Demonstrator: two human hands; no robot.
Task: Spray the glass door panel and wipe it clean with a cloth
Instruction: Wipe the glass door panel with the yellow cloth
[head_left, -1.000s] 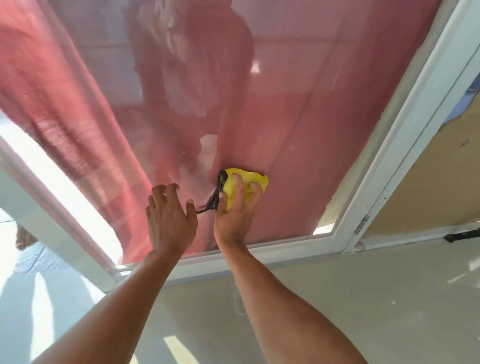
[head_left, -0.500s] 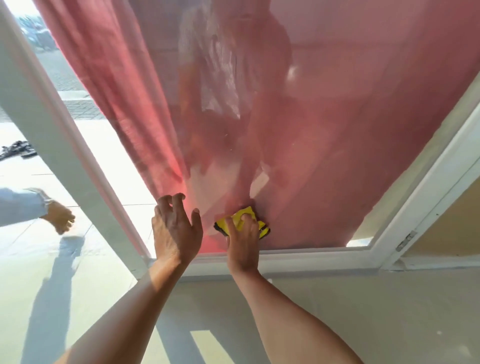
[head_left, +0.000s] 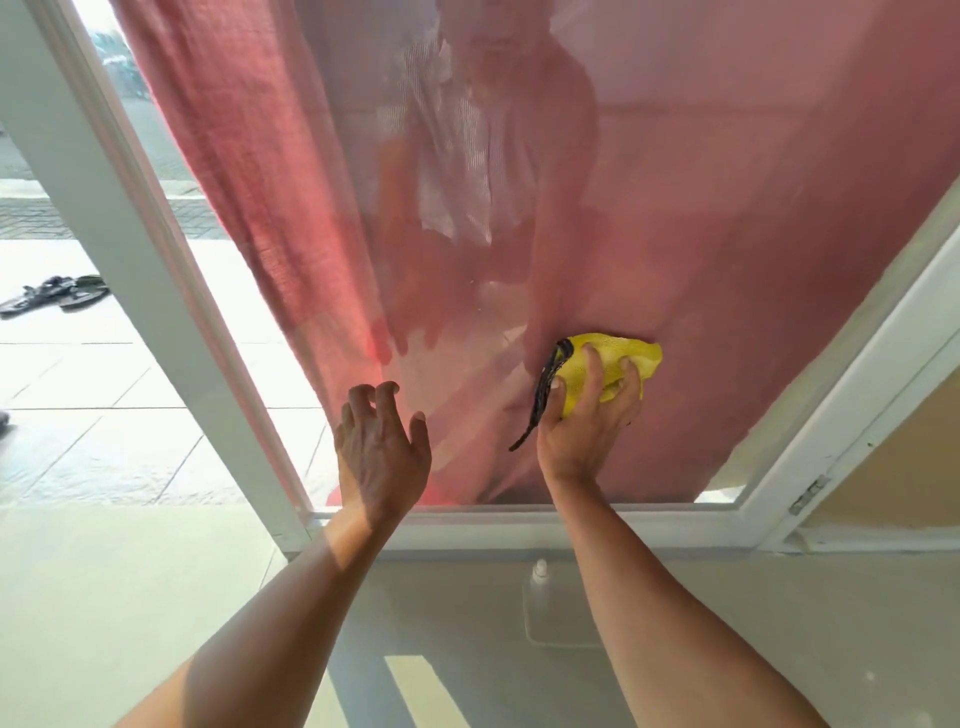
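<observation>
Left hand (head_left: 382, 457), fingers spread and empty, braces on the glass (head_left: 727, 234) low in its frame (head_left: 519, 530). Right hand (head_left: 587, 421), fingers splayed, presses the yellow cloth (head_left: 618, 358) flat; overlapping strokes toward the bottom rail should avoid streaks.

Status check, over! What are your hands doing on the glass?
Right hand presses yellow cloth on glass panel. Left hand open, empty, at glass. Nothing blocking.
</observation>
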